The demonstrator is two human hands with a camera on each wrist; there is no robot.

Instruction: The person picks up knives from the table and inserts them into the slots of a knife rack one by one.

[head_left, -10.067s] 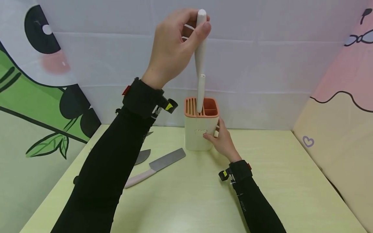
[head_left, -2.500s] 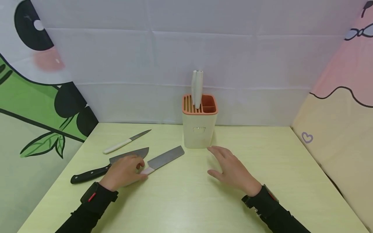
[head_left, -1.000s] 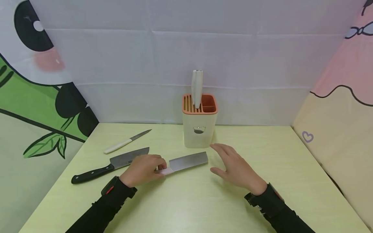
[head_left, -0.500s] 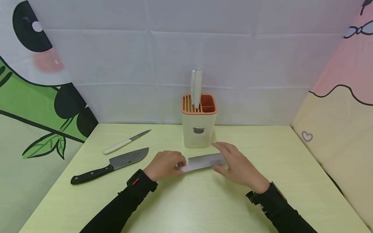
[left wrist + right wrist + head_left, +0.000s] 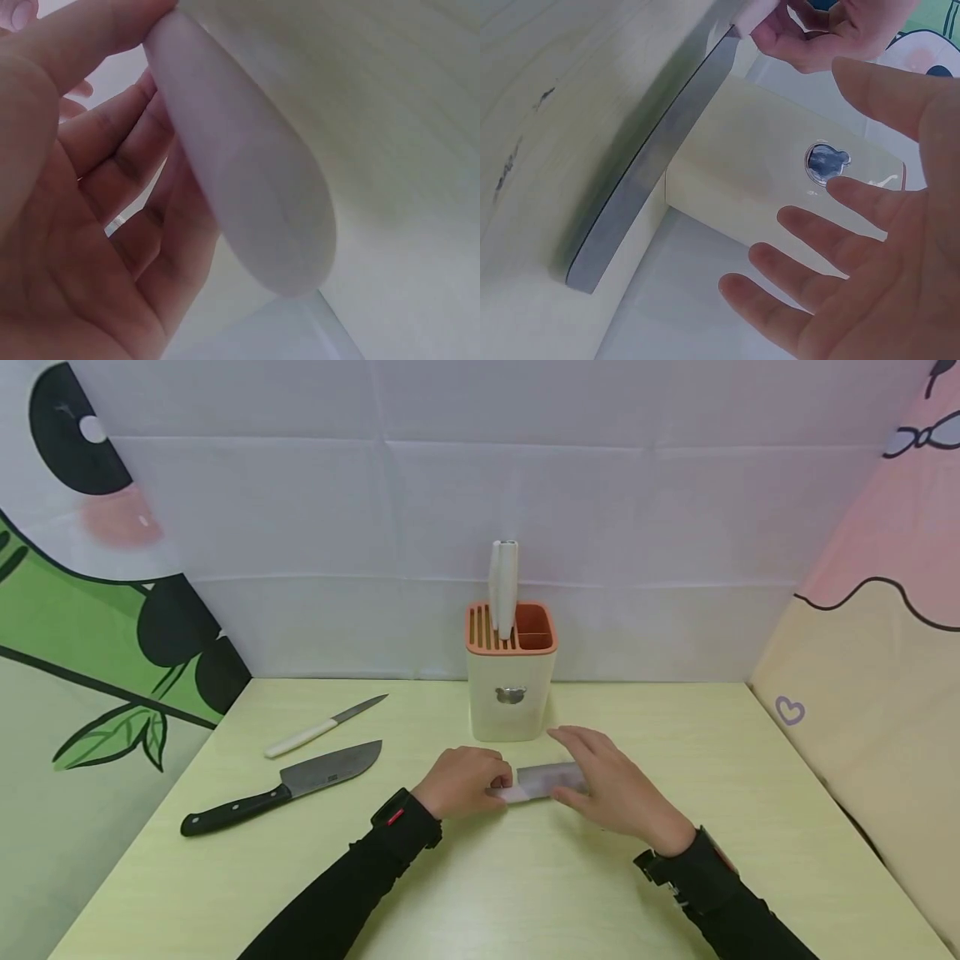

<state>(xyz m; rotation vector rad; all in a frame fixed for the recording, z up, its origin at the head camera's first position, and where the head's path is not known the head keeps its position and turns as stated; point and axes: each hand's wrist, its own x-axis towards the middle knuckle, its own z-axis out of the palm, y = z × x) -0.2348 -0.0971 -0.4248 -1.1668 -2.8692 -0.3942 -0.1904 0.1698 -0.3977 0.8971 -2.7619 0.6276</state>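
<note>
My left hand (image 5: 467, 783) pinches the pale pink handle (image 5: 247, 165) of a cleaver with a broad rectangular grey blade (image 5: 546, 778). In the right wrist view the blade (image 5: 656, 161) appears nearly edge-on, low over the table. My right hand (image 5: 622, 797) holds nothing; its fingers are spread, and in the head view it covers the blade's far end. Behind both hands stands a cream knife block (image 5: 504, 714) with an orange slotted top (image 5: 491, 643). Two white handles (image 5: 506, 589) stick up from its slots.
On the left side of the table (image 5: 450, 893) lie a black-handled kitchen knife (image 5: 330, 770) and, farther back, a small white-handled paring knife (image 5: 326, 727). Their blades point right. A pale cloth backdrop (image 5: 337, 527) hangs right behind the block.
My left hand has carried the cleaver rightward from beside the black-handled knife toward my right hand. About ten seconds ago it held a white-handled knife over the block while my right hand steadied the block.
</note>
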